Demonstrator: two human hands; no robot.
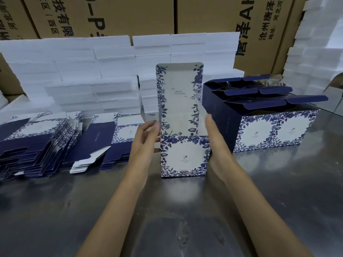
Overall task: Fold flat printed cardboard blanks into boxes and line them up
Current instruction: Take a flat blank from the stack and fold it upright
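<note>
A blue-and-white floral box (183,156) stands upright on the metal table (167,210) in the middle, its lid flap raised straight up. My left hand (146,138) touches the box's left side near the top, fingers curled around a blurred side flap. My right hand (213,141) lies flat against the box's right side. To the right, several folded boxes (267,130) stand together in rows with their dark blue flaps open. On the left lie stacks of flat printed blanks (42,141), fanned out.
White foam slabs (78,76) are piled behind the blanks and the box. Large brown cartons (130,13) with printed characters form the back wall. More white foam (315,52) is stacked at the far right.
</note>
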